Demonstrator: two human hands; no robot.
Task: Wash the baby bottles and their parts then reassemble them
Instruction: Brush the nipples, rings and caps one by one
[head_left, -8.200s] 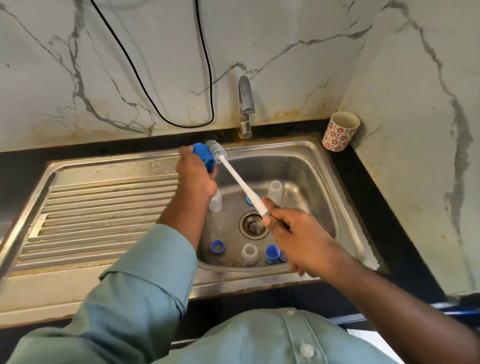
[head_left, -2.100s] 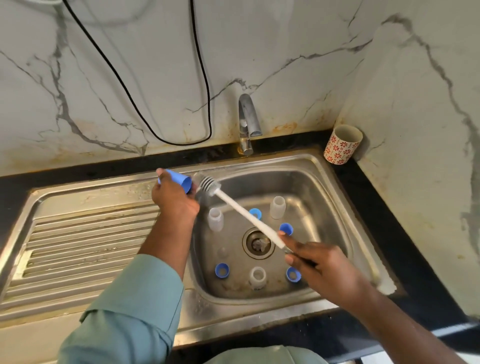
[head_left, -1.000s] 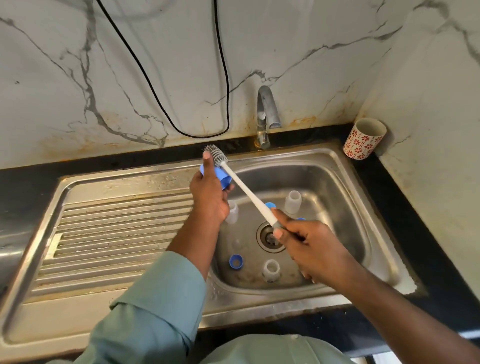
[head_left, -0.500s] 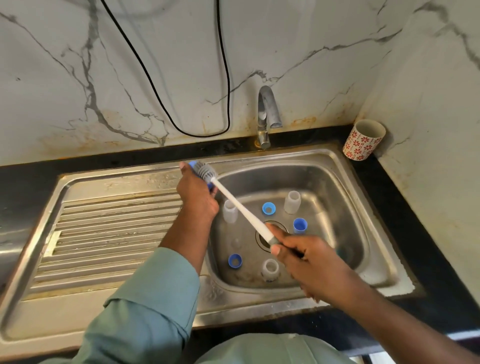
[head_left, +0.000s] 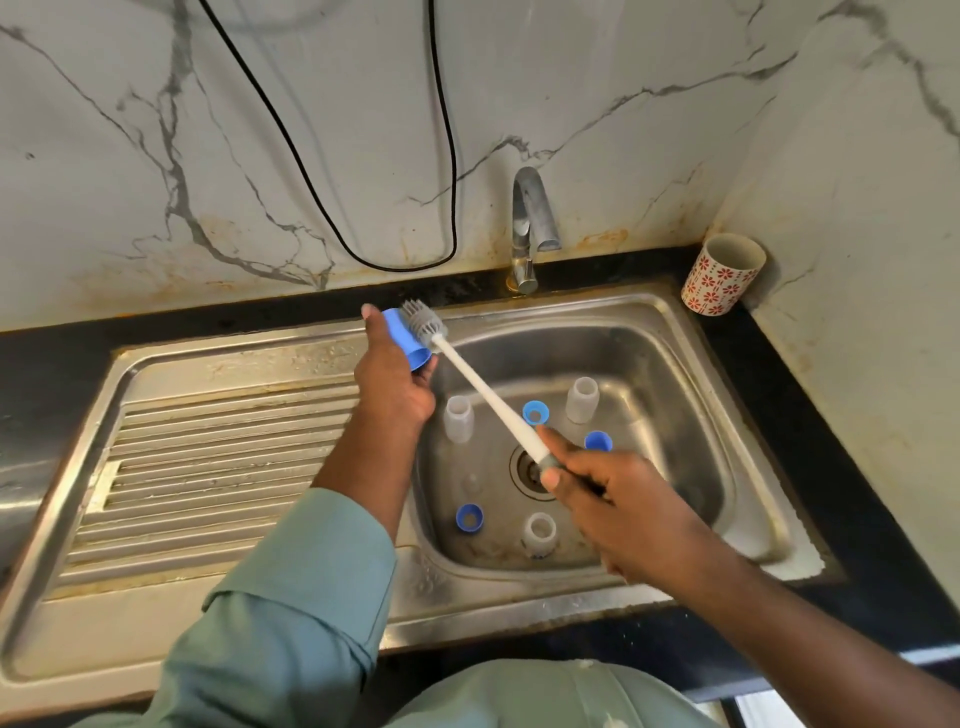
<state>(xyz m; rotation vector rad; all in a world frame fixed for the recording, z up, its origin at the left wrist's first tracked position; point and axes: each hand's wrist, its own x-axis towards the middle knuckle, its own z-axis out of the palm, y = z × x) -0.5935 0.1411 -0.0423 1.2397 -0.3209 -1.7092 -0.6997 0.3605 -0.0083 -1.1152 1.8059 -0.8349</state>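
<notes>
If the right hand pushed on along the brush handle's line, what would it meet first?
Probably the blue plastic cap held in the left hand; the right hand aims the white brush there, bristles beside it.

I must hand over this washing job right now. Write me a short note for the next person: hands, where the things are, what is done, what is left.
Left hand grips a blue cap above the sink's rim.
Right hand grips the brush; its bristles touch the cap's outside.
In the basin: three clear bottles, three blue rings.
Done: nothing reassembled.
Left: finish washing, reassemble.
</notes>
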